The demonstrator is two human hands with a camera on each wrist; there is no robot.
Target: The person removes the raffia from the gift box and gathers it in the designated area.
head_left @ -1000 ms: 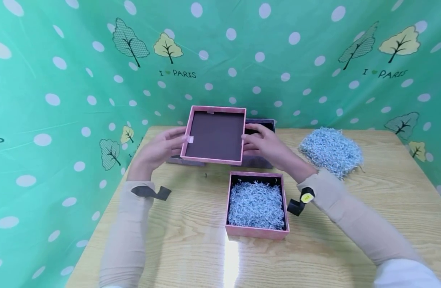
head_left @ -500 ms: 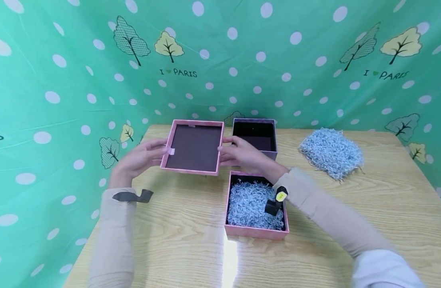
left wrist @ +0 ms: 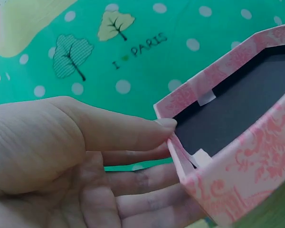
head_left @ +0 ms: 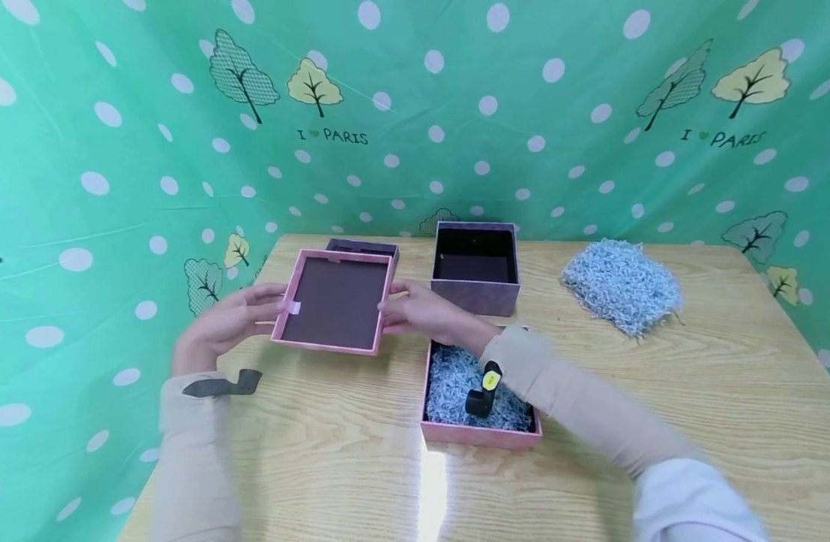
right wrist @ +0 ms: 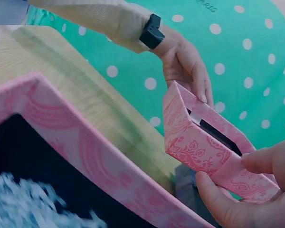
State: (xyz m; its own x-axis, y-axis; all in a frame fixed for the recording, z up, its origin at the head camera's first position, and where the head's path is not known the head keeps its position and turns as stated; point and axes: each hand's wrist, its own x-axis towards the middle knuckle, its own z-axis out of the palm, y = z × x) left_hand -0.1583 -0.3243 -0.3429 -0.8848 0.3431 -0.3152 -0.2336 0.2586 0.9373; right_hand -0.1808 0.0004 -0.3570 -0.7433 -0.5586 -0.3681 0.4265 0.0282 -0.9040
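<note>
Both hands hold a square pink lid, its dark inside turned up, raised over the left part of the table. My left hand pinches the lid's left rim, thumb on the edge and fingers beneath, as the left wrist view shows. On the opposite rim my right hand grips with thumb and fingers. A pink box filled with light blue shredded paper stands under my right wrist, which hides part of it. The lid's patterned side faces the right wrist camera.
A purple-grey box with a black inside stands at the back. Behind the held lid, a shallow purple-grey lid or box is partly hidden. A heap of blue shredded paper lies back right on the wooden table. A green curtain hangs behind.
Both hands have carried the pink lid left and nearer to me. The purple-grey box at the back has come into full view, and my right wrist now covers part of the pink box.
</note>
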